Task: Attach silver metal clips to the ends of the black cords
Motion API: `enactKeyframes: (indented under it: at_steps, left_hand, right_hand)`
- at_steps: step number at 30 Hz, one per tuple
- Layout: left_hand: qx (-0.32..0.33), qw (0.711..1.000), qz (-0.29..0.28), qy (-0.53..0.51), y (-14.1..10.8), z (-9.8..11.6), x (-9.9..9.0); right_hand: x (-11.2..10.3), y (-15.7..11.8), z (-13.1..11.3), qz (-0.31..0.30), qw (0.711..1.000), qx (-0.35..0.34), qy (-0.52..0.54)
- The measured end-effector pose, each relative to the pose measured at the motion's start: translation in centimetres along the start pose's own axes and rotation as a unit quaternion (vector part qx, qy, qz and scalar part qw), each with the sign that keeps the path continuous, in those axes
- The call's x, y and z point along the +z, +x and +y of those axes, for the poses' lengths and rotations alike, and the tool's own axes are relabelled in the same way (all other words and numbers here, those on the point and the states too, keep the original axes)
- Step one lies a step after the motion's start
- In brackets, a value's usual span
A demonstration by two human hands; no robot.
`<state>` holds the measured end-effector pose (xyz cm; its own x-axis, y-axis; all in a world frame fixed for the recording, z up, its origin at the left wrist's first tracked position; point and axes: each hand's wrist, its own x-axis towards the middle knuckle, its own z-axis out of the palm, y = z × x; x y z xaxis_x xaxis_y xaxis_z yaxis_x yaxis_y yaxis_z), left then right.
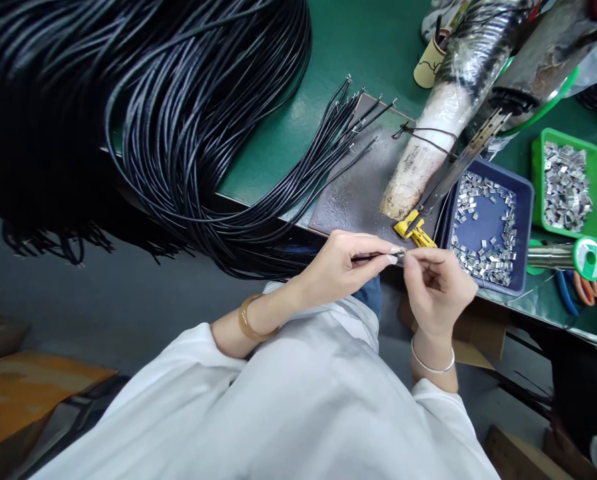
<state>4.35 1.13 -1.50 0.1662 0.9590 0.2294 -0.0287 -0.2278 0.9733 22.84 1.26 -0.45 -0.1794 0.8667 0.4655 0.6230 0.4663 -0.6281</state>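
Spreading across the top, the desk (348,40) carries a heap (218,87) of black cables, part of it hanging over the edge; its weight could drag the loose ends off the board (351,190). A white tube (428,133) slants above the board, with a rod (458,175) beside it; if that is a hot iron, a careless reach could burn skin. The blue tray (525,220) and green bin (535,180) hold metal bits, which a bump could scatter. Over the desk's near edge, the left hand (345,263) and right hand (438,287) meet, a yellow clip (421,235) just beyond. The left fingers pinch 1 cable (365,257). The right thumb and forefinger stand narrow at its tip (401,253); whether they grip it, I cannot tell. A slack pinch could let the tip twist.
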Motion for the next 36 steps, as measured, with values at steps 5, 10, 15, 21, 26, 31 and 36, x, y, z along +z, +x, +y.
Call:
enactKeyframes:
  at_steps: [5, 10, 15, 21, 26, 31, 36]
  left_hand:
    - [-0.082, 0.994, 0.051, -0.041, -0.1, -0.4, 0.7]
    - [-0.103, 0.991, 0.056, -0.067, 0.3, -0.3, 1.0]
    - [-0.104, 0.989, 0.071, -0.079, 0.9, -0.2, 1.4]
    - [-0.107, 0.988, 0.085, -0.077, 1.2, -0.3, 1.6]
    - [-0.126, 0.984, 0.079, -0.094, 1.1, -0.2, 1.8]
    - [-0.136, 0.982, 0.075, -0.103, 1.1, -0.4, 1.9]
    - [-0.127, 0.984, 0.091, -0.085, 1.1, -0.5, 2.1]
  right_hand:
    - [0.1, 0.2, -0.1, 0.185, 0.978, -0.027, 0.095]
    - [1.2, 0.1, -0.4, 0.153, 0.984, -0.082, 0.025]
    - [1.7, -0.1, -0.1, 0.093, 0.989, -0.104, -0.041]
    - [2.1, 0.1, 0.3, 0.113, 0.989, -0.094, -0.031]
    - [2.3, 0.2, 0.5, 0.110, 0.989, -0.093, -0.027]
    - [2.4, -0.1, 0.7, 0.115, 0.984, -0.123, -0.060]
    - [2.4, 0.0, 0.8, 0.122, 0.984, -0.119, -0.058]
